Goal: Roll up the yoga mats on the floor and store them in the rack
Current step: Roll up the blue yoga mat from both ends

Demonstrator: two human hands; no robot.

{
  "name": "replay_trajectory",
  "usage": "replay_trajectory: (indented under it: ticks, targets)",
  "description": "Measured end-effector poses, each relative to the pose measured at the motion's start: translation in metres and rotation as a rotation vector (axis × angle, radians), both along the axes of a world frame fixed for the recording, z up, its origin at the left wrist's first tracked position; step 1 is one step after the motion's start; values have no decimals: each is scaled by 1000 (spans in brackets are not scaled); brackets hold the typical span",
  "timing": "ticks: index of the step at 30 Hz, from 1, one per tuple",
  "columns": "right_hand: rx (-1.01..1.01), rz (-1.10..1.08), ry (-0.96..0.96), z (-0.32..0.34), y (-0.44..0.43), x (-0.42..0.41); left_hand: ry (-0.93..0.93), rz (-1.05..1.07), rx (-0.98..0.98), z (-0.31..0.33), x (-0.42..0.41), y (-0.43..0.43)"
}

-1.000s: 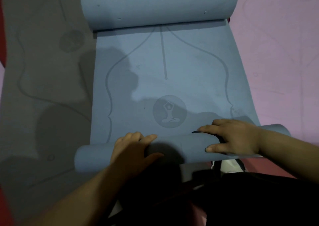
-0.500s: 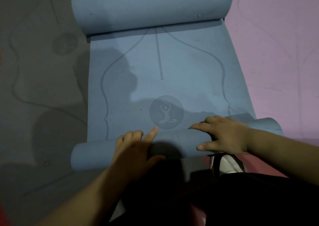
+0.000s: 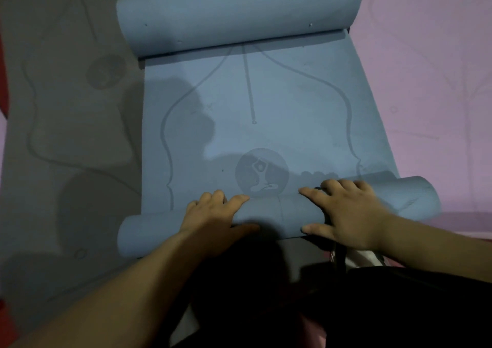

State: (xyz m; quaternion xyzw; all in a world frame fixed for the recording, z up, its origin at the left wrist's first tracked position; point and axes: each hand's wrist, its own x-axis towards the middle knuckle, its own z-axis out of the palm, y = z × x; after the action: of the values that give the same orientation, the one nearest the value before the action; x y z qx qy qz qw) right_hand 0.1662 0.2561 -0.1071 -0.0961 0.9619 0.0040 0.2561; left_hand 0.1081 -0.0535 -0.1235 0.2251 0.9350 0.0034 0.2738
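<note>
A blue mat (image 3: 266, 108) lies on the floor in the middle of the view, running away from the person. Both its ends are rolled. The far roll (image 3: 239, 15) is thick and sits across the far end, tilted a little, its left end nearer than its right. The near roll (image 3: 279, 214) is thinner and lies across the near end, just in front of the person, its right end farther than its left. Between the two rolls the mat lies flat, face up, and shows printed curved lines, a straight centre line and a round emblem (image 3: 262, 173) with a seated figure. The emblem lies just beyond the near roll, between the two hands.

The left hand (image 3: 213, 214) sits on the near roll left of its middle. Its fingers curl over the top to the far side and its thumb lies along the near side, so it clasps the roll. The right hand (image 3: 348, 214) sits on the same roll right of its middle, with fingers spread and bent over the top and the thumb pressed on the near side, also clasping it. The hands are apart, with a bare stretch of roll between them.

A grey mat (image 3: 66, 134) lies flat at the left, partly under the blue one. A pink mat (image 3: 439, 95) lies flat at the right. Red floor (image 3: 4, 76) shows at the left edge. Near the right wrist, a pale shoe (image 3: 364, 257) shows above dark clothing (image 3: 346, 307). Shadows of the person fall on the grey and blue mats.
</note>
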Motion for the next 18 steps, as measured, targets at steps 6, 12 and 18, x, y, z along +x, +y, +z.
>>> replay_trajectory:
  ticks: [6,12,18]
  targets:
    - [-103,-20,-221,4,8,-35,273,49,88,0,18,2]
    - [-104,-40,-214,4,9,-35,293,40,130,-6,16,0]
    - [12,11,86,-1,-4,-6,20,77,-46,6,-9,6]
